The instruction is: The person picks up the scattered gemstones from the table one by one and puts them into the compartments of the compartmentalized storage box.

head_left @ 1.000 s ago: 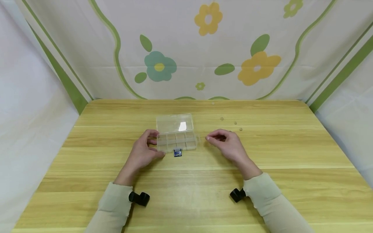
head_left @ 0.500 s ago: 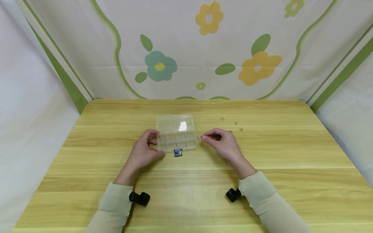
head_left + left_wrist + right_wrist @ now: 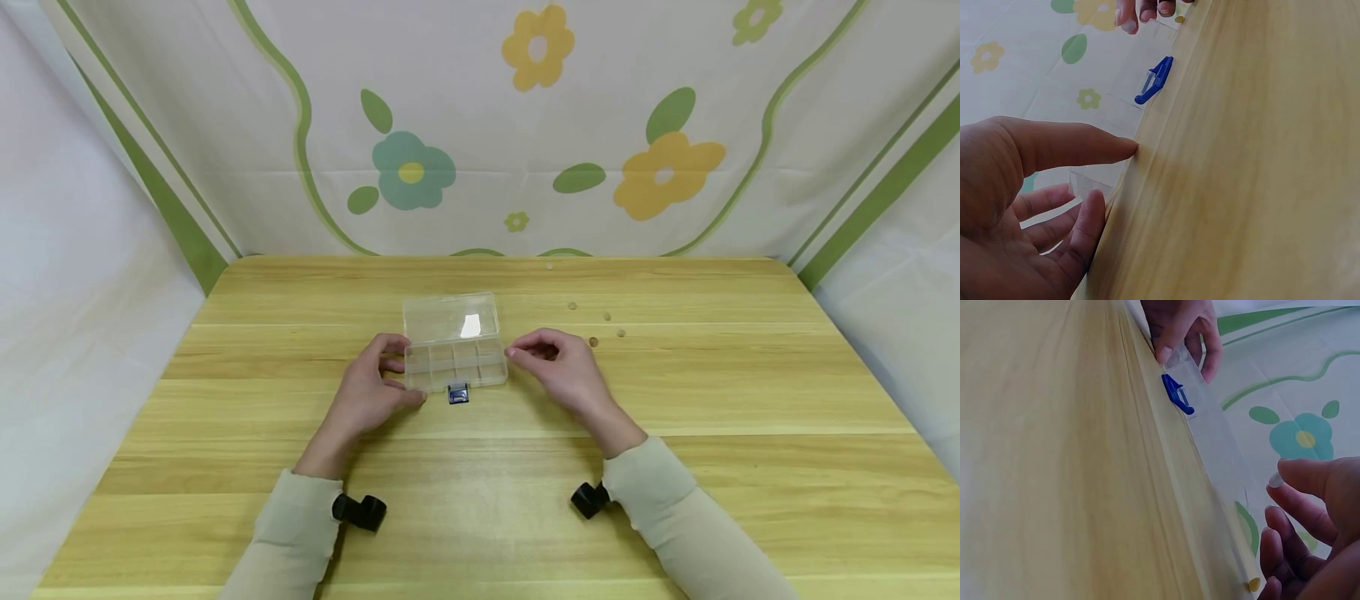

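A clear plastic compartment box (image 3: pixel 455 365) lies on the table, its clear lid (image 3: pixel 450 318) folded back and a blue latch (image 3: pixel 458 393) on its near side. My left hand (image 3: pixel 372 385) holds the box's left end, thumb along the near edge and fingers at the left side. At the right end, my right hand (image 3: pixel 562 371) has thumb and index finger together, beside the box wall. Between those fingertips the right wrist view shows a small whitish piece (image 3: pixel 1275 480); its kind cannot be made out. The compartments look clear, their contents too small to tell.
Several small round pieces lie right of the box, among them a brownish piece (image 3: pixel 593 342) just behind my right hand and a pale piece (image 3: pixel 572 306) farther back. The wooden table (image 3: pixel 480 483) ends at a flowered cloth (image 3: pixel 480 108).
My right hand has moved left to the box's right end, uncovering the brownish piece behind it. The left hand and the box have stayed in place.
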Tool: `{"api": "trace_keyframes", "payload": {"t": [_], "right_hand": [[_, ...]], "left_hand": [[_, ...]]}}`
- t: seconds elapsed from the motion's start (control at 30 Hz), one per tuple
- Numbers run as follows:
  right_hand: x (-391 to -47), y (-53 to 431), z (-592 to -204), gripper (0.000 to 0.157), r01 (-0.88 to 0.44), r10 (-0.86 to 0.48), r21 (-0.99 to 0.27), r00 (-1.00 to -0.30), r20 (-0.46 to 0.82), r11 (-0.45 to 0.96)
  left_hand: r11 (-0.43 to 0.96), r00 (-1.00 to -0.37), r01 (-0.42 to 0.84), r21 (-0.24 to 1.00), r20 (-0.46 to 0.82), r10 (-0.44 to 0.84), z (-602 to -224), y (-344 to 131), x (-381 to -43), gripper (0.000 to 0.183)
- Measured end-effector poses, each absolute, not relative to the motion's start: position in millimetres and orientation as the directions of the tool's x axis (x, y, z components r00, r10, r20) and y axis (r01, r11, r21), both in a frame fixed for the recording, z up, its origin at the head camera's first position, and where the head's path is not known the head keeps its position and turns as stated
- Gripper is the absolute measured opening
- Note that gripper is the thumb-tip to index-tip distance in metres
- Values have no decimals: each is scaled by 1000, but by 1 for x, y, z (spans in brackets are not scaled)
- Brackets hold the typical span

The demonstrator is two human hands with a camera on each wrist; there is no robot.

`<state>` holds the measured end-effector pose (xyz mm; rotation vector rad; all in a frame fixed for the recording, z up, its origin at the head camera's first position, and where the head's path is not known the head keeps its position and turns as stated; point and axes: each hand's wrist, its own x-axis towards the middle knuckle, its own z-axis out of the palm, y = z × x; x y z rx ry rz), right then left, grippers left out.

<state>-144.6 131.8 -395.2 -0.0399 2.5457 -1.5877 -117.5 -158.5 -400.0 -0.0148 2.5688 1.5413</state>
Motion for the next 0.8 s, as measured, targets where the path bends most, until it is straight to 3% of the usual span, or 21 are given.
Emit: {"api": "trace_keyframes", "payload": {"t": [0.8], "right_hand": [[-148, 109, -396, 13, 5, -121, -903, -991, -63, 430]], "left_hand": [[469, -989, -89, 879, -134, 64, -401, -158, -118, 73]]}}
